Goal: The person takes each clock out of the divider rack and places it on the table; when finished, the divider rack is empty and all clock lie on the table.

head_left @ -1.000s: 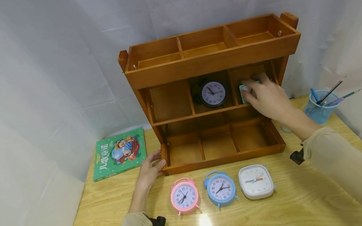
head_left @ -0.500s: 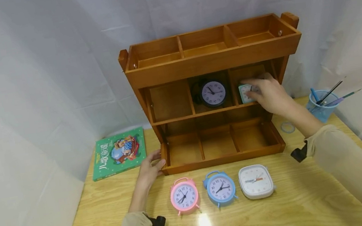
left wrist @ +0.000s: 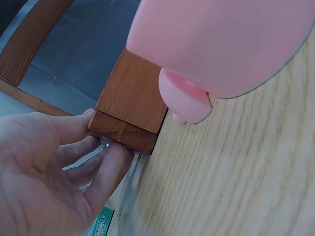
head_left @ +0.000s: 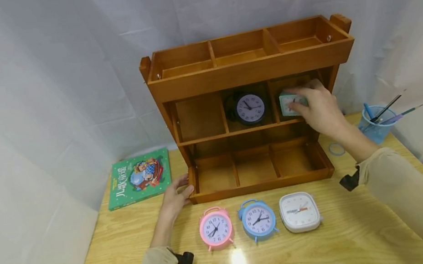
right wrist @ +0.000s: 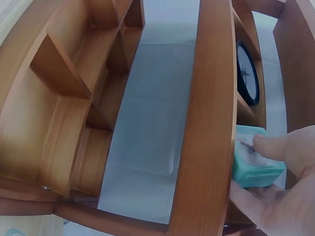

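Note:
My right hand [head_left: 321,107] pinches a small teal square alarm clock [head_left: 288,103] between thumb and fingers, in the right middle compartment of a brown wooden shelf [head_left: 252,74]. In the right wrist view the teal clock [right wrist: 258,174] is tilted, thumb across its face, just behind the tier's front board [right wrist: 206,123]. A black round alarm clock [head_left: 250,108] stands in the compartment to the left. My left hand [head_left: 172,200] holds the shelf's lower left corner; in the left wrist view its thumb and fingers lie about the wooden end [left wrist: 123,132].
A pink alarm clock [head_left: 216,229], a blue alarm clock [head_left: 258,220] and a white square clock [head_left: 300,212] line the table before the shelf. A green book [head_left: 140,178] lies at left. At right are a grey ring [head_left: 336,149] and a blue pen cup [head_left: 377,126].
The right hand has drawn back slightly to the right, and the teal clock in it has turned and tilted, so more of its face shows. The left hand stays put.

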`<state>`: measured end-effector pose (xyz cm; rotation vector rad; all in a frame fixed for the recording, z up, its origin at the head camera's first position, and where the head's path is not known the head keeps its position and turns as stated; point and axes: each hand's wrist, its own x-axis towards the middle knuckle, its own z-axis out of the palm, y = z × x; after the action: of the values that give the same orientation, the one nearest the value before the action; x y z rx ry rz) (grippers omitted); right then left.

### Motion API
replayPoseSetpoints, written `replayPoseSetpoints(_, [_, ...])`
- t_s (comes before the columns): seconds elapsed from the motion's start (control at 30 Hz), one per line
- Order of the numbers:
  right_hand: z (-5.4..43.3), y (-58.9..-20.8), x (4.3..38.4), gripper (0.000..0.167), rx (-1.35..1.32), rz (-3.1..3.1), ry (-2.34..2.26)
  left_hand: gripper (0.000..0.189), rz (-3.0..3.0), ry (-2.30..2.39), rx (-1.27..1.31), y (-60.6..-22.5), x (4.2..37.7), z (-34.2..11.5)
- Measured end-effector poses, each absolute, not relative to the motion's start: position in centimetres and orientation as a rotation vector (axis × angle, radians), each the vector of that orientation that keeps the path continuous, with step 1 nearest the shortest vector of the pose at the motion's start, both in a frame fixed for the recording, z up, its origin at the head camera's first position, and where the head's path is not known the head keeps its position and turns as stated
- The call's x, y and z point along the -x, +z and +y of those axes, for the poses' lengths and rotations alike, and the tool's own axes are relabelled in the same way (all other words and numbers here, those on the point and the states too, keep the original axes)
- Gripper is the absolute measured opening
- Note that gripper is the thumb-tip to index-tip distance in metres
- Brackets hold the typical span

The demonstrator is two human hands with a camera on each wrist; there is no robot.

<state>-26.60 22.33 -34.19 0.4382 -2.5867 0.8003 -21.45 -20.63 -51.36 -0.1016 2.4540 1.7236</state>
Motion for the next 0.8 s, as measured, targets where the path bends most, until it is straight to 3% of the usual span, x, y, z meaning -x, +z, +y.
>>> replayPoseSetpoints(0.13, [22.6, -33.9, 26.7, 0.043, -0.398, -2.526, 1.026, 0.054, 2.452, 1.721, 0.099, -51.4, 21.5, -20.6])
replayPoseSetpoints(0.4, [23.7, -33.6, 26.9, 0.066, -0.147, -2.177, 2.317, 0.054, 2.442, 1.724, 0.089, -51.4, 21.6, -20.6])
replayPoseSetpoints(0.8, [24.5, -33.0, 26.8, 0.069, -0.087, -1.718, 3.013, 0.053, 2.442, 1.737, 0.091, -51.3, 21.4, -20.5])
